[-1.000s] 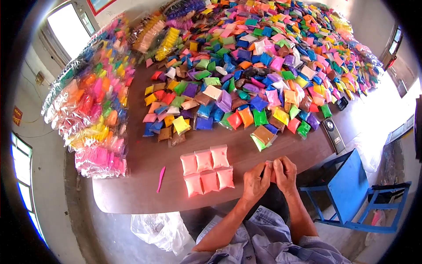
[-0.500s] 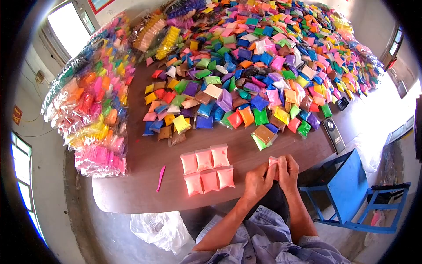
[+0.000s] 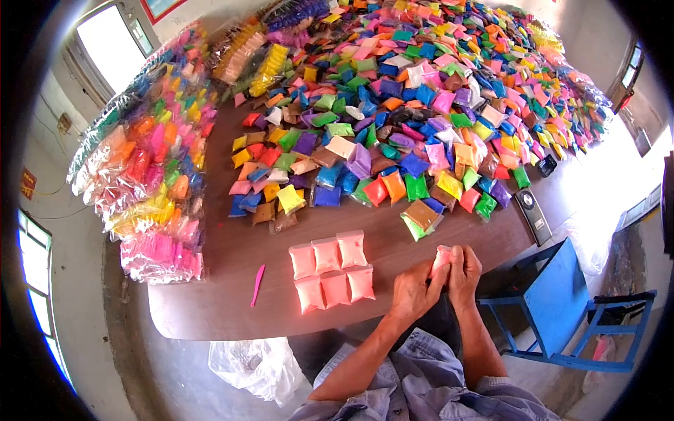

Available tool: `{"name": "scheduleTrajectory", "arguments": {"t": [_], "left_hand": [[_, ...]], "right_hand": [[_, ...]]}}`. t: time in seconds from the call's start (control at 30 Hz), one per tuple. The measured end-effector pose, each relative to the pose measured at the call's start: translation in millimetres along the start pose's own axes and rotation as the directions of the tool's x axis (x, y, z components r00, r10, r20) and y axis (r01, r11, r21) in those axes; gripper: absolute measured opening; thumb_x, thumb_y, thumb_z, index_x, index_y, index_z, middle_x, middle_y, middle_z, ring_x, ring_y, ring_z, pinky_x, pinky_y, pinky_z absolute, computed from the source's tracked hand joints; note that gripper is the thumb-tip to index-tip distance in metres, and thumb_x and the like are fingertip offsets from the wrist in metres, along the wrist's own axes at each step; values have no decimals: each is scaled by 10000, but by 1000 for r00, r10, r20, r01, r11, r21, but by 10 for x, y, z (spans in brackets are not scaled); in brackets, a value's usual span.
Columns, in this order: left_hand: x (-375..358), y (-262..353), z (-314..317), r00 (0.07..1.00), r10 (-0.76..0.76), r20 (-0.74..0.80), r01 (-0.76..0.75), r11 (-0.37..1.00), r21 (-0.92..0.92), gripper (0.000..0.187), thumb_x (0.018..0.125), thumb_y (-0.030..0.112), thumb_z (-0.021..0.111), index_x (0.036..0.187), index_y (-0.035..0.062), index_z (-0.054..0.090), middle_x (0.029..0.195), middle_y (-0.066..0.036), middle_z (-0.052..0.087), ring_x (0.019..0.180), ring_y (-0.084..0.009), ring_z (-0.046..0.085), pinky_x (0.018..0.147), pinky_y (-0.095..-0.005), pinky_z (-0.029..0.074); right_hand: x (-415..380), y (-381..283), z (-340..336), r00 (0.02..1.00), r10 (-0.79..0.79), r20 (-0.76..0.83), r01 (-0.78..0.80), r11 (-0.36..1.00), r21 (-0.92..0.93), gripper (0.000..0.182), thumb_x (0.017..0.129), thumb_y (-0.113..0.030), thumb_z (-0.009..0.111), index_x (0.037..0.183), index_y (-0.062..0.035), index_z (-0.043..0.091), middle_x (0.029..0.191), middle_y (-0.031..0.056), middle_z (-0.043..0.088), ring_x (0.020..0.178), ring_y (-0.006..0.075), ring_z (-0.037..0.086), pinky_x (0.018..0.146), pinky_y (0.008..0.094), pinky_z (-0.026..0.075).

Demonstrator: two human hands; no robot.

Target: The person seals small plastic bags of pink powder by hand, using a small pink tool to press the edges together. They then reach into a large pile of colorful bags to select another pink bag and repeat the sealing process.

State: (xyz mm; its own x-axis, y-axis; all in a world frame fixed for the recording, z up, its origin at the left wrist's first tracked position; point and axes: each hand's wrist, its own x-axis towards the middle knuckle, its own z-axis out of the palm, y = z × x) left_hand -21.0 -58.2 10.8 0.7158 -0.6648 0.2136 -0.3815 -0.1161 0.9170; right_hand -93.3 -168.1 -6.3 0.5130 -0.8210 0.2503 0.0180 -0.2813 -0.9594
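Observation:
A small pink packet (image 3: 440, 258) is pinched between my two hands over the front edge of the table. My left hand (image 3: 415, 289) grips it from the left, fingers closed. On its right side, my right hand (image 3: 463, 274) holds it with curled fingers. To the left of my hands, several pink packets (image 3: 334, 288) lie on the table in two rows, touching one another. Farther left rests a thin bright pink stick-like tool (image 3: 258, 285).
A large heap of coloured packets (image 3: 421, 126) covers the back of the brown table (image 3: 210, 309). Bundled bags (image 3: 161, 196) line the left side. A metallic device (image 3: 533, 215) lies at the right edge, near a blue stool (image 3: 554, 302). A plastic bag (image 3: 256, 368) hangs below the front edge.
The packet in my hands has tilted and shows more of its pink surface. My fingers have shifted slightly around it. The packets on the table have stayed in place.

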Motion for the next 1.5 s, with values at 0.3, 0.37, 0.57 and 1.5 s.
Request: {"name": "scheduleTrajectory", "arguments": {"t": [0.3, 0.37, 0.57, 1.5], "left_hand": [[-13, 55, -46, 997, 38, -61, -44, 995, -87, 306, 1006, 307, 660, 949, 10, 705, 764, -161, 710, 672, -290, 722, 610, -386, 545], [-5, 120, -74, 1000, -1, -9, 0, 995, -105, 304, 1017, 298, 648, 956, 5, 703, 734, -138, 694, 632, -227, 685, 599, -349, 530], [6, 98, -59, 998, -43, -55, 36, 992, -125, 335, 1015, 306, 647, 864, 10, 688, 718, -196, 675, 623, -351, 690, 575, -413, 518], [26, 67, -26, 983, -127, -136, 102, 979, -179, 204, 1032, 147, 624, 979, -41, 680, 745, -144, 654, 689, -119, 567, 615, -337, 488]], "right_hand": [[13, -120, -6, 994, 24, 108, -24, 1000, 2, 324, 1090, -259, 546, 896, -11, 624, 767, -17, 549, 696, 73, 475, 596, 264, 406], [-6, -73, -41, 995, 37, 90, -39, 999, 22, 301, 1081, -240, 565, 897, -10, 628, 755, -18, 546, 692, 72, 475, 595, 268, 414], [-15, -60, -54, 992, -57, 109, 63, 996, -57, 301, 1078, -217, 562, 892, -10, 676, 745, -17, 598, 691, 54, 511, 612, 249, 422], [22, -103, -122, 974, -81, 213, 115, 981, -155, 180, 1008, -134, 608, 912, 16, 637, 754, 94, 629, 700, 166, 574, 651, 337, 477]]}}
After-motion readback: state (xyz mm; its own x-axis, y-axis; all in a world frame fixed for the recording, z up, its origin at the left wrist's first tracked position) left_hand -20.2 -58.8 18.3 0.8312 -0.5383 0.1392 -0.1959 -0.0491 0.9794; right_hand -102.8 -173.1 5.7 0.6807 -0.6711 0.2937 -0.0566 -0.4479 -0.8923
